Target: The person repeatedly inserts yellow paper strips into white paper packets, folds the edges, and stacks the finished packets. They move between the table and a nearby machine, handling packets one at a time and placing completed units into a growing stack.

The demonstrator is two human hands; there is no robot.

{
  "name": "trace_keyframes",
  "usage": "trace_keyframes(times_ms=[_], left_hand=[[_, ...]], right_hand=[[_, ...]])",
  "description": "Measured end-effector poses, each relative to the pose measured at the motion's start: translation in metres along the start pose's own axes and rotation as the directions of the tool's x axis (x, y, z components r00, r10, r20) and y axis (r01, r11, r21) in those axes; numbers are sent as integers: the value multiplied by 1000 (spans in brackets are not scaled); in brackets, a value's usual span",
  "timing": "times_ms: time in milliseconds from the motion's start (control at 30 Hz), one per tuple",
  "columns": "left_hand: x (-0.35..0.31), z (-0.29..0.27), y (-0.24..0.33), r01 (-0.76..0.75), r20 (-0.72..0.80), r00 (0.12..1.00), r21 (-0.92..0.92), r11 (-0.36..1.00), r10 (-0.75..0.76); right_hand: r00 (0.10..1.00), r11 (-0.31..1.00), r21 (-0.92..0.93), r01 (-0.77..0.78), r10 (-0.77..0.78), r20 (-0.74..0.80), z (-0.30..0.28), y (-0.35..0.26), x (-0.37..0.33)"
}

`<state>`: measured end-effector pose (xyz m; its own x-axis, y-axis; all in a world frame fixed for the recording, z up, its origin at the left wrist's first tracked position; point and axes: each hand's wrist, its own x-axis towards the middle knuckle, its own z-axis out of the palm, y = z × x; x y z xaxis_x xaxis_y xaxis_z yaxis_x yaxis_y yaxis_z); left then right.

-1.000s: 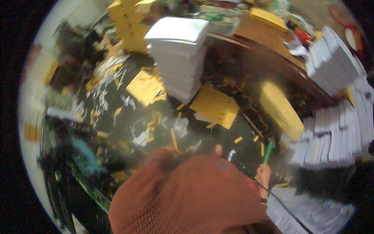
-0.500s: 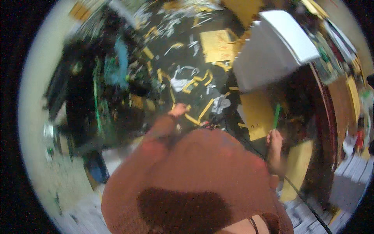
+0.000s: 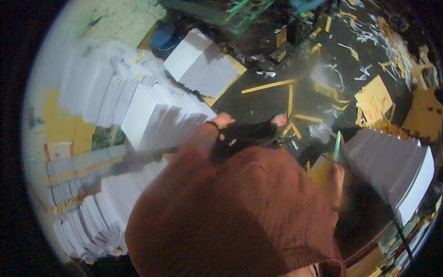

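Observation:
My left hand, with a dark band at the wrist, is by the right end of a row of white paper stacks. Its fingers are too blurred to tell whether they are bent or apart, and I cannot make out whether it touches the paper. My right hand is closed around a slim, pointed green stick-like tool that points up and away from me. A yellow sheet lies beside this hand. Just right of it stands a big block of stacked paper with a white top face.
Yellow strips and white paper scraps litter the dark floor. A foot shows ahead of me. Another paper block stands far left, with more stacks at near left. A yellow sheet with red marks lies far right. A dark cable hangs at right.
The view has swung left, so the paper stacks on the left now show. My left hand has gone from the yellow strips to the stacks. My right hand still grips the green tool.

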<state>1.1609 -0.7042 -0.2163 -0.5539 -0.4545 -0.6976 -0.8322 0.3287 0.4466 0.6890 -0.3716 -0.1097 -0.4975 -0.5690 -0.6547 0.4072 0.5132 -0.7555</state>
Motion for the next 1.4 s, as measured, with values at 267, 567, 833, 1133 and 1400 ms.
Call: trace_keyframes(times_ms=[267,567,833,1133,1400], left_hand=[[-69,40,-145,362,5,840,-750,554,-542],[-44,-155,-238,31,-197,852,-905,424,-484],[43,-337,-276,69,-546,764,-463,884,-345],[180,-402,-269,30,-609,791,136,990,59],[317,-459,-335,-151,-426,811,509,847,401]], right_hand=[[921,943,-287,168,-46,388,118,-36,49],[877,834,-474,282,-24,481,326,-42,113],[714,625,-547,557,-23,700,453,-41,194],[589,488,-487,724,-70,805,572,-9,297],[898,802,-561,207,71,433,642,-3,325]])
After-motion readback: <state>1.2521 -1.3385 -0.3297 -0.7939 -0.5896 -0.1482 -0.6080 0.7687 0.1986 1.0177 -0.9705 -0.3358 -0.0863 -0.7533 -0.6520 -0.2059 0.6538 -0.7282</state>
